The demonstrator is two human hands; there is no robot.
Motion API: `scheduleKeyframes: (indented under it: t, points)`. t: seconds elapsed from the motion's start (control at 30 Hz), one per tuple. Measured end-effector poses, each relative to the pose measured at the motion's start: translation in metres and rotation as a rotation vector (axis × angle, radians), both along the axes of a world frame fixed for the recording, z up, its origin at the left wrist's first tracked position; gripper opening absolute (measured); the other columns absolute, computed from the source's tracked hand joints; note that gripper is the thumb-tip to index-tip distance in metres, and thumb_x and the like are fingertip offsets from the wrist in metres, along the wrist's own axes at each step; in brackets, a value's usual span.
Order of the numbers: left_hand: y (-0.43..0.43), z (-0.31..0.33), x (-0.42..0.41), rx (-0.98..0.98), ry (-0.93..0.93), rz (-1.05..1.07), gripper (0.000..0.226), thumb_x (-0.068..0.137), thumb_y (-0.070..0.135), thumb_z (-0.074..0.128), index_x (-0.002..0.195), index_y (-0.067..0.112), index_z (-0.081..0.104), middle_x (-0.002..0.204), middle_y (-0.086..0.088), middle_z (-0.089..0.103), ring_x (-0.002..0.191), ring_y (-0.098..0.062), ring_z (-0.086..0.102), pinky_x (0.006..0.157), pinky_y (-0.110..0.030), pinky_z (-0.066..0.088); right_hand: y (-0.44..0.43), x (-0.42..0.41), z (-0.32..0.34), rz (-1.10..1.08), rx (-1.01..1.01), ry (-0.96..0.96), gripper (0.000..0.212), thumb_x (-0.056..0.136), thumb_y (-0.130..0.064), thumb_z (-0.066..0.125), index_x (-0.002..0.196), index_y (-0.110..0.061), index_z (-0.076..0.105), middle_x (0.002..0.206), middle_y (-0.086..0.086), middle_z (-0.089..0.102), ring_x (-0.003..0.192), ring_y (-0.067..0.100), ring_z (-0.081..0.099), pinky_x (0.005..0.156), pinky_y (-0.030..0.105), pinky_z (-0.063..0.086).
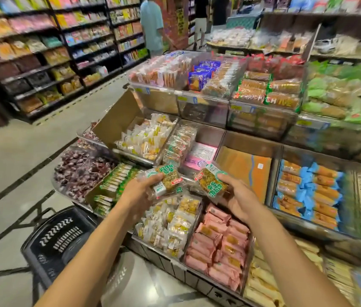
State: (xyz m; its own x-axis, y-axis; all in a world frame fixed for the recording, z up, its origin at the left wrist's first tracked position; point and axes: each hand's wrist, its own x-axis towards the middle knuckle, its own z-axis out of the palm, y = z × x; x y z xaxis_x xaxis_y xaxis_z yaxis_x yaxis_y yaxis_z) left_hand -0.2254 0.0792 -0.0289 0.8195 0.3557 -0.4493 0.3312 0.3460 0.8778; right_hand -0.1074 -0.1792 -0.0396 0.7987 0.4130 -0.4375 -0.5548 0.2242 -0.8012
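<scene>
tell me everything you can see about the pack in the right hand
The pack is a small, square snack in clear, shiny plastic wrap with green print, a little red label and a white and green corner. A golden-brown, crumbly cake shows through the wrap. The pack looks sealed. It is held in the air, tilted, face to the camera, with pink packs below it. The right hand grips its right edge, thumb on top.
</scene>
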Motion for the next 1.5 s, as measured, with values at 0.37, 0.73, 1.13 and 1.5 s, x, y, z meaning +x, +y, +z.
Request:
scheduleKeyframes:
  t: [0.37, 0.73, 1.13, 1.5]
  points:
    - [0.055, -0.014, 0.073, -0.11, -0.003, -0.07, 0.041, 0.095, 0.021, 0.071, 0.121, -0.009, 0.06, 0.102, -0.017, 0.078, 0.077, -0.025, 0.075, 0.065, -0.032, 0.062, 0.065, 0.066, -0.025, -0.055, -0.06, 0.029, 0.029, 0.096, -0.014, 0.071, 0.124, -0.005, 0.069, 0.105, 0.012, 0.075, 0.082, 0.022, 0.074, 0.067, 0.038, 0.064]
    - [0.156, -0.046, 0.173, -0.097, 0.018, -0.154, 0.083, 0.054, 0.042, 0.101, 0.118, -0.005, 0.073, 0.124, -0.023, 0.072, 0.123, -0.043, 0.064, 0.092, -0.05, 0.061, 0.142, 0.117, -0.05, -0.231, -0.158, 0.001, 0.036, 0.091, -0.021, 0.079, 0.123, -0.011, 0.067, 0.115, 0.012, 0.077, 0.103, 0.028, 0.074, 0.093, 0.048, 0.058]
    - [0.193, -0.081, 0.191, -0.409, 0.028, -0.106, 0.034, 0.098, 0.023, 0.066, 0.128, 0.006, 0.067, 0.13, -0.015, 0.071, 0.113, -0.03, 0.068, 0.082, -0.036, 0.06, 0.202, 0.14, -0.114, -0.254, -0.555, -0.33, 0.057, 0.088, -0.015, 0.083, 0.138, -0.024, 0.058, 0.139, -0.003, 0.065, 0.128, 0.018, 0.061, 0.112, 0.046, 0.049]
    - [0.206, -0.083, 0.199, -0.549, 0.027, -0.189, 0.036, 0.099, 0.018, 0.063, 0.13, -0.002, 0.065, 0.117, -0.024, 0.072, 0.082, -0.029, 0.075, 0.057, -0.03, 0.061, 0.217, 0.131, -0.089, -0.255, -0.525, -0.456, 0.041, 0.087, -0.005, 0.082, 0.117, -0.027, 0.067, 0.121, -0.011, 0.072, 0.117, 0.006, 0.066, 0.095, 0.031, 0.057]
